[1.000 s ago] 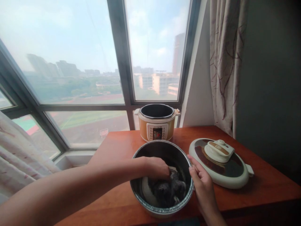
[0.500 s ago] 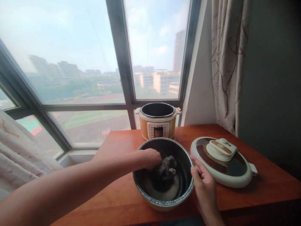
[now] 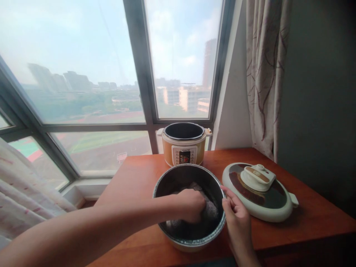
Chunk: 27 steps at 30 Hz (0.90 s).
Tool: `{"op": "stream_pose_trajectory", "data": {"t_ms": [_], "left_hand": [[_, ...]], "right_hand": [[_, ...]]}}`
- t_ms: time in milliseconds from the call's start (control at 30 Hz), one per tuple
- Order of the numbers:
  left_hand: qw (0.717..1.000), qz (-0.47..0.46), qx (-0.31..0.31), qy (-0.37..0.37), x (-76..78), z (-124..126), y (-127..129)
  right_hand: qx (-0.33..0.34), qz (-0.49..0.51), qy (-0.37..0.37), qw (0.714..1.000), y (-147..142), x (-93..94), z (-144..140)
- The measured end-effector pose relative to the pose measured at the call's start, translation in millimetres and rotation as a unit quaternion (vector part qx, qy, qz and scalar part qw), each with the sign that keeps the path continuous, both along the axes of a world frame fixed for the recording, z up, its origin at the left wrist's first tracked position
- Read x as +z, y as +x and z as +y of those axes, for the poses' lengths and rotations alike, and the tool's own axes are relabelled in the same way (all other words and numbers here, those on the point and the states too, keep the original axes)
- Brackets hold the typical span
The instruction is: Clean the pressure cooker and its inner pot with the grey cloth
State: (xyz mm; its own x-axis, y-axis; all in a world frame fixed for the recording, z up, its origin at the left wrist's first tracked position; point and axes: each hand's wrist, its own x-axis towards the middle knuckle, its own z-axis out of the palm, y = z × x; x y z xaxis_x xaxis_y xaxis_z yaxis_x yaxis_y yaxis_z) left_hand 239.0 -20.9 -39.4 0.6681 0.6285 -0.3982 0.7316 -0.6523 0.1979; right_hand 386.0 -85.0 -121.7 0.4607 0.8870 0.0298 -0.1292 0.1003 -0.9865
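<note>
The left hand is down inside the inner pot, fingers clamped on a dark scouring cloth pressed against the pot's wall. The right hand grips the rim just beside it; the cooker lid lies further right

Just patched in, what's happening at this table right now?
A person's left hand is down inside the dark round metal inner pot, pressing a grey scrubbing cloth against its inner wall. The right hand grips the pot's rim on the right side. Behind it, the yellow electric cooker base stands open by the window, and its cream and brown lid lies to the right on the red-brown wooden table.
</note>
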Motion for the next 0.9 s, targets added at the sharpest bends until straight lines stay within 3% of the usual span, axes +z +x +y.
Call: {"op": "stream_pose_trajectory", "data": {"t_ms": [200,333,400,467,533,600,633,700,767,833,900], "left_hand": [[0.984,-0.126,0.125,-0.031,14.6,27,-12],[0.971,-0.179,0.158,-0.026,44.3,40,-35],[0.971,-0.175,0.164,0.012,64.0,37,-43],[0.974,-0.123,0.161,0.102,80.1,27,-44],[0.974,-0.047,0.137,0.177,85.7,13,-38],[0.978,-0.026,0.063,0.198,77.2,-1,-30],[0.982,-0.036,-0.003,0.187,68.2,-6,-25],[0.978,-0.042,-0.161,0.129,45.2,-12,-19],[0.962,-0.012,-0.27,0.042,22.4,-11,-18],[0.95,0.009,-0.312,-0.007,5.6,-7,-20],[0.949,0.009,-0.315,-0.011,-4.6,-2,-23]], "right_hand": [[-0.005,-0.02,0.013,1.0,2,1.0,0],[-0.005,-0.018,0.01,1.0,0,6.4,-2],[-0.01,-0.016,0.007,1.0,-1,8.9,-2],[-0.012,-0.014,0.004,1.0,-2,10.2,-3],[-0.011,-0.012,0.0,1.0,-1,9.8,-2],[-0.009,-0.013,0.002,1.0,0,8.2,-2],[-0.008,-0.015,0.005,1.0,0,7.1,-2],[-0.004,-0.021,0.013,1.0,2,4.9,-1],[0.0,-0.027,0.014,1.0,3,3.2,-1],[0.001,-0.029,0.014,0.999,3,2.4,0],[-0.002,-0.031,0.016,0.999,4,2.5,0]]}}
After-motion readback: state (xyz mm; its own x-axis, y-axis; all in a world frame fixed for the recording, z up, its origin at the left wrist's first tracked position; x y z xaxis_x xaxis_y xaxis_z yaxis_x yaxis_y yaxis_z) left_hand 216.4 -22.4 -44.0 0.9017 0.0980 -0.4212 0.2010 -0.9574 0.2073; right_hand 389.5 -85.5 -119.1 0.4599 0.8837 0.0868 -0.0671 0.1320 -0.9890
